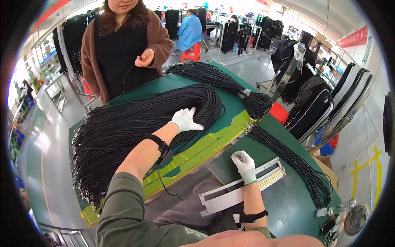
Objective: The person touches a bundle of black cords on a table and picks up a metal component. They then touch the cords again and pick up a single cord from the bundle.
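Note:
My left hand (186,119), in a white glove, lies with fingers apart on a broad heap of black cables (140,111) with metal ends at the left; the heap bends round at its right end. My right hand (245,164), also gloved, is curled closed above the green table (230,154), and no object shows in it. Beside and partly under the right wrist lies a pale slotted metal frame (224,200) with a row of yellowish pieces in it. A looser bundle of black cables (294,162) runs along the table to the right.
A tied cable bundle (214,76) lies along the far edge. Yellow tape (205,150) covers the board edge before me. A person (123,49) stands across the table, pinching a cable end. A small fan (356,220) and a clear bottle (343,206) are at right.

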Available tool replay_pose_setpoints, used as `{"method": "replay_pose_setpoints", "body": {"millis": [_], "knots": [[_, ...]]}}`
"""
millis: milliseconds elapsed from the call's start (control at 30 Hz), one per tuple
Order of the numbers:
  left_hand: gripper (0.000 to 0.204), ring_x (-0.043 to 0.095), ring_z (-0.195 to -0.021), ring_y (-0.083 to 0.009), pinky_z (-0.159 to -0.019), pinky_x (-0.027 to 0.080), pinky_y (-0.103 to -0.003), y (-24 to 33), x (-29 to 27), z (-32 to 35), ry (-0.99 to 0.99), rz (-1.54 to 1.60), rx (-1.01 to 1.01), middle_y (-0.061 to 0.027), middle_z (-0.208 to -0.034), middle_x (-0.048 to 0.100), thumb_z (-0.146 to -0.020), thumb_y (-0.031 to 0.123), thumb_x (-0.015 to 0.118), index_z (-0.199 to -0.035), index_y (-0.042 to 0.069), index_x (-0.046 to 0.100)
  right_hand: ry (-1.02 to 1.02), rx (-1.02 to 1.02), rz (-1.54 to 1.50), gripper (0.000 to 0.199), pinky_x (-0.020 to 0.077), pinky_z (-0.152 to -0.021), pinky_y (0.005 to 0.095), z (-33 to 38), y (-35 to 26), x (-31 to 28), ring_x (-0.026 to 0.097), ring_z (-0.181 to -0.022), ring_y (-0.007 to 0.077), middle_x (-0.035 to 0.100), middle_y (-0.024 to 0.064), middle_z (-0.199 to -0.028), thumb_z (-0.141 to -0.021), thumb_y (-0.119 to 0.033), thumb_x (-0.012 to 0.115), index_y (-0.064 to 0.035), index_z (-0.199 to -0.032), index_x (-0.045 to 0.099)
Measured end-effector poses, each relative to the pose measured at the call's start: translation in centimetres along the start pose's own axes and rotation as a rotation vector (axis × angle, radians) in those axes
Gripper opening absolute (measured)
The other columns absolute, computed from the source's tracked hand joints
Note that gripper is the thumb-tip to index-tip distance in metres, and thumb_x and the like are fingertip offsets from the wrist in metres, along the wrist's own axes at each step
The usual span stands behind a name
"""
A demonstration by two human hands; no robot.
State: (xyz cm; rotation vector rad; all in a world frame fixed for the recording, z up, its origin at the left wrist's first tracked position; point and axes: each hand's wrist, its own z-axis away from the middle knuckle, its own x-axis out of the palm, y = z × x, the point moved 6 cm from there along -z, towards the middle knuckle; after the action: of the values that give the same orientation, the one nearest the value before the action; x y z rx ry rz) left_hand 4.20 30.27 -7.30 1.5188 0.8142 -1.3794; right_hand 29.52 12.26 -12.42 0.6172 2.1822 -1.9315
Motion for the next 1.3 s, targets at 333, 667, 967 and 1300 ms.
{"method": "replay_pose_setpoints", "body": {"millis": [333, 667, 967, 1300], "knots": [[0.102, 0.052, -0.114, -0.0344, -0.098, 0.04, -0.041, 0.4, 0.0, -0.4, 0.092, -0.044, 0.005, -0.0217, -0.124, 0.052, -0.067, 0.073, 0.057, -0.139, 0.003, 0.036, -0.011, 0.021, 0.01, 0.015, 0.0479, -0.067, 0.024, 0.1, 0.0, -0.2, 0.058, -0.07, 0.009, 0.064, 0.0028, -0.077, -0.084, -0.015, 0.066, -0.0017, -0.09, 0.064], [0.099, 0.054, -0.114, -0.0329, -0.095, 0.043, -0.04, 0.2, -1.4, 0.1, 0.078, -0.021, 0.002, -0.0214, -0.124, 0.054, -0.063, 0.073, 0.06, -0.13, 0.002, 0.047, 0.014, -0.069, -0.039, 0.012, 0.0486, -0.069, 0.0237, -0.7, 0.4, -0.4, 0.06, -0.073, 0.0093, 0.065, 0.0033, -0.08, -0.083, -0.012, 0.066, -0.002, -0.09, 0.065], [0.09, 0.054, -0.114, -0.034, -0.094, 0.044, -0.042, 0.8, -0.6, 1.1, -0.007, 0.061, 0.007, -0.0192, -0.125, 0.054, -0.067, 0.067, 0.061, -0.13, 0.003, 0.047, 0.041, -0.034, -0.09, 0.01, 0.0466, -0.066, 0.0213, 0.0, 1.7, -0.6, 0.056, -0.071, 0.0062, 0.062, 0.0, -0.077, -0.083, -0.009, 0.066, 0.0004, -0.088, 0.065], [0.085, 0.054, -0.113, -0.0287, -0.09, 0.044, -0.04, -0.3, -1.5, 1.3, 0.006, 0.14, 0.019, -0.0149, -0.121, 0.056, -0.068, 0.062, 0.062, -0.128, 0.003, 0.048, 0.081, 0.043, 0.025, 0.011, 0.0451, -0.064, 0.0191, -0.9, 0.7, -0.3, 0.054, -0.068, 0.0044, 0.062, -0.0003, -0.075, -0.083, -0.01, 0.066, 0.0001, -0.088, 0.065]]}}
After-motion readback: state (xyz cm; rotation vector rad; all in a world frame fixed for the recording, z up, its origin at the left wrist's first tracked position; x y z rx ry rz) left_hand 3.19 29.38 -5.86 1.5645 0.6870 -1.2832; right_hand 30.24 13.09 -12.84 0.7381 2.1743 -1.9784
